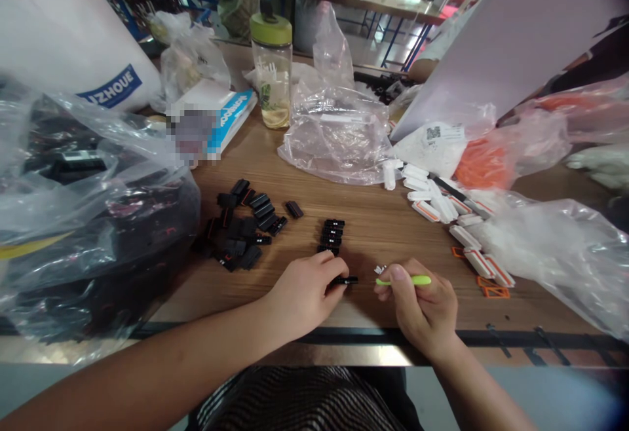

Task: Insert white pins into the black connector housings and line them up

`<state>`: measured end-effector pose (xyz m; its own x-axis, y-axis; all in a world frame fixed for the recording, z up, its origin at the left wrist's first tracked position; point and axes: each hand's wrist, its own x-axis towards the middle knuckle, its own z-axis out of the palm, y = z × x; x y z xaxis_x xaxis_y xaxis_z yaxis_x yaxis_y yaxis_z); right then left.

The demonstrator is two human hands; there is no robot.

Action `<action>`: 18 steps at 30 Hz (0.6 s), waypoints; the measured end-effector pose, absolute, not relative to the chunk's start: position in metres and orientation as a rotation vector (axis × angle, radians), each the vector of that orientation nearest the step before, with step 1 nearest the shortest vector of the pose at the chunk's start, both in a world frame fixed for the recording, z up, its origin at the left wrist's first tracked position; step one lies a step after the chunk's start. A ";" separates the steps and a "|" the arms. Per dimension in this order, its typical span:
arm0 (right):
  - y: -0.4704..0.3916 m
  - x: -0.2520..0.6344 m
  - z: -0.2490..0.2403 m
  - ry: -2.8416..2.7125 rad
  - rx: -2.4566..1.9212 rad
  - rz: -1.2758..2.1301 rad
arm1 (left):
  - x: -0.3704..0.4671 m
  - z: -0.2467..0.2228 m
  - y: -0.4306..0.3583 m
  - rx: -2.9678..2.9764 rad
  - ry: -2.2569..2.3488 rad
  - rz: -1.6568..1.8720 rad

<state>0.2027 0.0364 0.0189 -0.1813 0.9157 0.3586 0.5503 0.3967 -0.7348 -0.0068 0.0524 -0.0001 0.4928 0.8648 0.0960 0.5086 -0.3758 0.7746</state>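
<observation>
My left hand (314,287) is closed on a small black plastic piece (348,280), whose right end pokes out past the fingertips. Just beyond it stands a short row of similar black pieces (331,231). My right hand (425,300) pinches a thin lime-green tool (417,280) that lies almost level, its tip toward the black piece but apart from it. Several tiny white parts (380,269) lie on the table beside the right fingertips. A loose heap of black pieces (240,234) is spread to the left, with a single one (294,209) lying apart.
A big clear bag of black parts (108,221) bulges on the left. Behind are a green-lidded bottle (271,71), a blue-and-white box (230,120) and a crumpled clear bag (339,136). White pieces with orange strips (476,261), orange frames (493,287) and more bags sit right.
</observation>
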 end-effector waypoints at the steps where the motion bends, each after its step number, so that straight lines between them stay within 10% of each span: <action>1: 0.036 0.203 0.020 -1.893 -1.255 0.559 | -0.007 0.000 0.053 2.040 1.128 0.652; 18: 0.044 0.219 0.029 -1.608 -1.371 0.411 | -0.008 0.000 0.052 2.019 1.146 0.650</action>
<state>0.2189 0.0440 0.0286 0.0791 0.8965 0.4359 0.5774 0.3153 -0.7532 -0.0079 0.0520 0.0003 0.4791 0.8744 0.0767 0.5142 -0.3504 0.7828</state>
